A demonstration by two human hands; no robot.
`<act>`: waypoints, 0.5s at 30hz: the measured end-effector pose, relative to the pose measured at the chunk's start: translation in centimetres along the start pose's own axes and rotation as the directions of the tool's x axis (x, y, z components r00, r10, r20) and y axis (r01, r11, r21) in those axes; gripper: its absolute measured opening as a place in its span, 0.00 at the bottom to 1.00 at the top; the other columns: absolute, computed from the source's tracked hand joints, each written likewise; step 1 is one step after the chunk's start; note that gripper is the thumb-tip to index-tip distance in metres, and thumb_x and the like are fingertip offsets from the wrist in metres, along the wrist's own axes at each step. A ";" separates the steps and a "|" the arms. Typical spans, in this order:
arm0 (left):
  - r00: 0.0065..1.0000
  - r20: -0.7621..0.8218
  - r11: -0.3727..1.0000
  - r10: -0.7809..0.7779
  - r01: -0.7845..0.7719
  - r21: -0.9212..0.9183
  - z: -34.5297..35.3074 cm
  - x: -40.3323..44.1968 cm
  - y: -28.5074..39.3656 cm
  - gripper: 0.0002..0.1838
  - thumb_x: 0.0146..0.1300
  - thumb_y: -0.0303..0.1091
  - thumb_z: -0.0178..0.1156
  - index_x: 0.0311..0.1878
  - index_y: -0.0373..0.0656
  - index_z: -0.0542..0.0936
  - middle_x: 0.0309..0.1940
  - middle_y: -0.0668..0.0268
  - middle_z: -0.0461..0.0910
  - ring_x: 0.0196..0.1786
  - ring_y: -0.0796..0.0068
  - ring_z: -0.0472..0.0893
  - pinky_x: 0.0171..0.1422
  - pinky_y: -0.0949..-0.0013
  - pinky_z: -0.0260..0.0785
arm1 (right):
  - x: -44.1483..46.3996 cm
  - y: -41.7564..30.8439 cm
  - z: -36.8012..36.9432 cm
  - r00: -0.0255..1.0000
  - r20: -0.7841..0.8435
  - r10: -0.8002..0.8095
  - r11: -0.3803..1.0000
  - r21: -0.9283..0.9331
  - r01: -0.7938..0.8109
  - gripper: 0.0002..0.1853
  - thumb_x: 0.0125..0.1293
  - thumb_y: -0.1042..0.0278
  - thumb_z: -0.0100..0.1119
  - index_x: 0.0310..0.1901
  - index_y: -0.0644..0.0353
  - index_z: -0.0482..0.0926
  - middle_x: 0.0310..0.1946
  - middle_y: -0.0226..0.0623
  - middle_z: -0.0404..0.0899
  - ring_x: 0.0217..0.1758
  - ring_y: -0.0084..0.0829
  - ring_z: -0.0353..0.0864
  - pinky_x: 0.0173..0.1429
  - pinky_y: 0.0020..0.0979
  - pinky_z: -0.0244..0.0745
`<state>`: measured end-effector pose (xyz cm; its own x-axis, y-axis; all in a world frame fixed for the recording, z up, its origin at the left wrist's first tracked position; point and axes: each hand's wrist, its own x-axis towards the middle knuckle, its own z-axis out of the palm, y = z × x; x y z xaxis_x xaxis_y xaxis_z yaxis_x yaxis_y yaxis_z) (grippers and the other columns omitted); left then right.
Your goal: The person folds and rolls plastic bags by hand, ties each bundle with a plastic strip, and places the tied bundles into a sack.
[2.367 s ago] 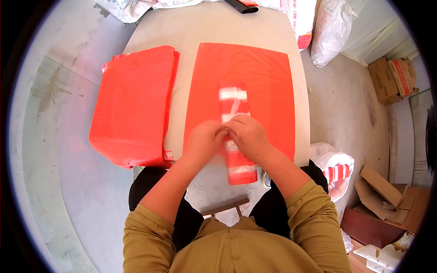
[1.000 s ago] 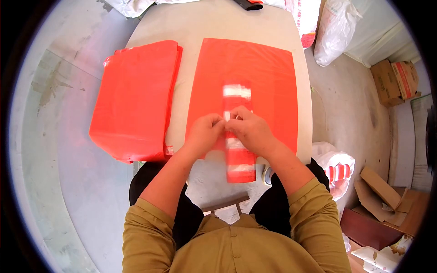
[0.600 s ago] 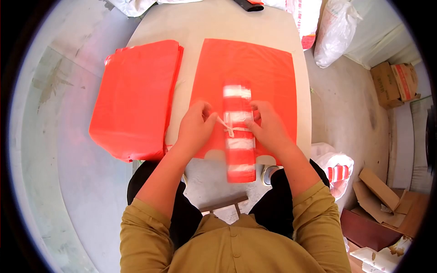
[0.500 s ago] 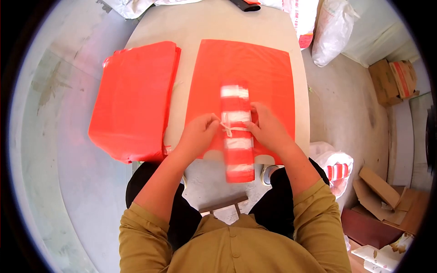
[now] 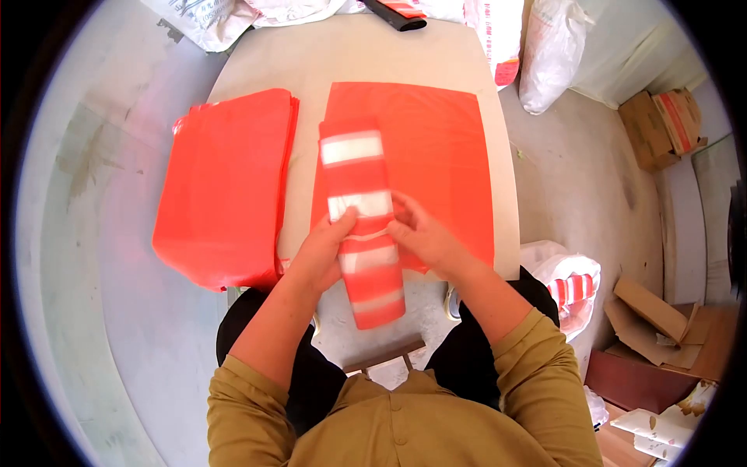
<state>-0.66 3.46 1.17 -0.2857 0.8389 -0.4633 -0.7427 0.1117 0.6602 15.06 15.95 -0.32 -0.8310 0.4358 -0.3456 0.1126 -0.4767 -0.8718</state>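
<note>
A rolled bundle of red and white striped plastic bags [image 5: 362,175] is held between my two hands above the near edge of the table, its lower end tilted toward me. A thin pale tie runs around its middle. My left hand [image 5: 328,243] grips it from the left, thumb on top. On the other side, my right hand [image 5: 420,233] holds its right edge, thumb and fingers closed on it. Under the bundle lies a flat red plastic sheet [image 5: 443,148]. To the left rests a thick stack of folded red plastic [image 5: 226,179].
White sacks [image 5: 494,35] and a dark object with a red patch [image 5: 398,14] line the table's far end. On the floor at right are a clear bag of striped rolls [image 5: 572,292], an opened cardboard box [image 5: 654,323] and another carton [image 5: 650,128].
The bundle has shifted left and turned, and its broad striped face now shows. My left hand has moved from the tie's loose ends to gripping the bundle's side.
</note>
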 end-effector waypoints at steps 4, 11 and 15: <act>0.992 -0.030 0.987 0.123 -0.119 0.113 -0.2 0.4 -0.7 0.22 0.81 0.40 0.56 0.70 0.37 0.71 0.63 0.59 0.80 0.61 0.66 0.82 0.65 0.58 0.79 | 0.0 0.9 1.6 0.990 0.040 -0.137 0.990 -0.033 0.138 0.33 0.76 0.64 0.63 0.77 0.63 0.62 0.65 0.40 0.78 0.67 0.30 0.78 0.70 0.36 0.75; 0.938 -0.068 0.940 0.340 -0.336 0.063 -0.6 1.5 0.8 0.23 0.80 0.37 0.57 0.71 0.36 0.70 0.65 0.60 0.78 0.64 0.68 0.79 0.68 0.60 0.76 | 0.3 1.9 1.2 0.996 0.085 -0.010 0.987 -0.160 0.023 0.24 0.74 0.67 0.65 0.68 0.62 0.74 0.56 0.34 0.85 0.57 0.25 0.84 0.61 0.32 0.81; 0.907 -0.046 0.907 0.419 -0.421 -0.030 -6.1 4.4 1.8 0.24 0.81 0.42 0.55 0.72 0.39 0.71 0.68 0.61 0.77 0.70 0.64 0.76 0.78 0.55 0.68 | 0.7 2.8 1.1 0.980 0.114 -0.164 0.948 -0.257 0.189 0.24 0.72 0.61 0.67 0.66 0.61 0.77 0.57 0.37 0.86 0.58 0.30 0.85 0.65 0.37 0.80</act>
<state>-6.95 4.09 -3.22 -0.5984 0.7828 -0.1706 -0.5715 -0.2678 0.7757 14.25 14.10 -2.63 -0.8949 0.4183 -0.1556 0.0894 -0.1736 -0.9808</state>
